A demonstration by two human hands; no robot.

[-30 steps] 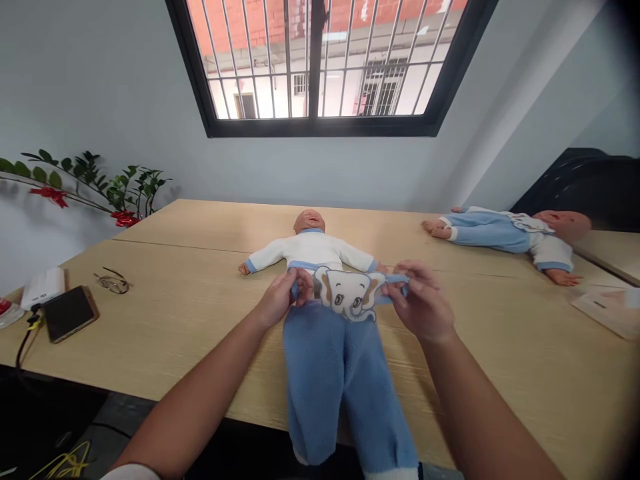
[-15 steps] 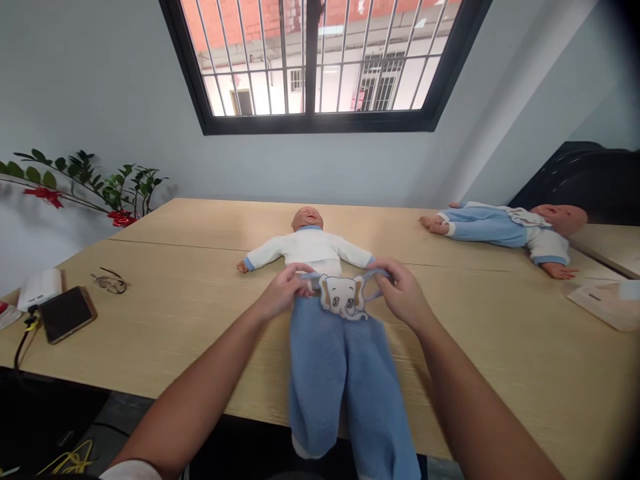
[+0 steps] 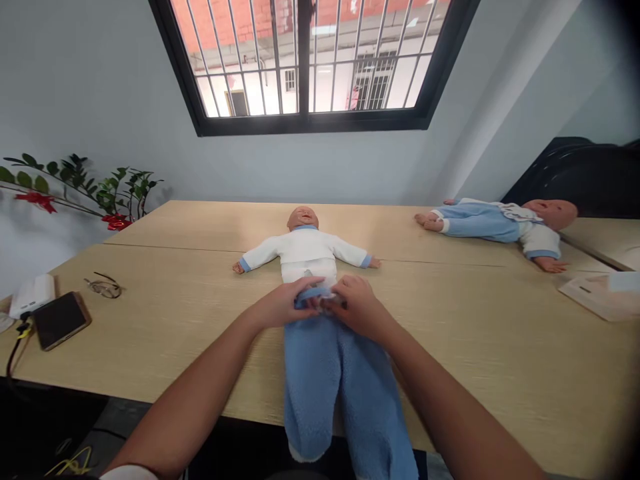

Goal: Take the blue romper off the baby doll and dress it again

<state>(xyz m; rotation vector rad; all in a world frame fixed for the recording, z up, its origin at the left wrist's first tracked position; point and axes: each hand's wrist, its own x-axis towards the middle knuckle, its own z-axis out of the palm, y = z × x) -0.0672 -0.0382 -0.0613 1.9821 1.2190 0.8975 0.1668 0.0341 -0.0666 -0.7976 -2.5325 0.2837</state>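
A baby doll in a white long-sleeved top with blue cuffs lies on its back, arms spread and head toward the window. Blue fleece bib trousers cover its legs, which reach over the table's near edge. At the waist, my left hand is closed on a pale blue strap of the trousers. Close beside it, my right hand has its fingers bent around the trousers' top edge and bib. The elephant face on the bib is hidden by my hands.
A second dressed doll lies at the back right, near a pale flat tray-like item. On the left are glasses, a phone and a white box-shaped device with a cable. Leafy plants stand beyond the table's left edge.
My right hand has moved left to the waist, close to my left hand. The straps, held apart before, are now gathered together, and the elephant bib is covered. The view has shifted slightly.
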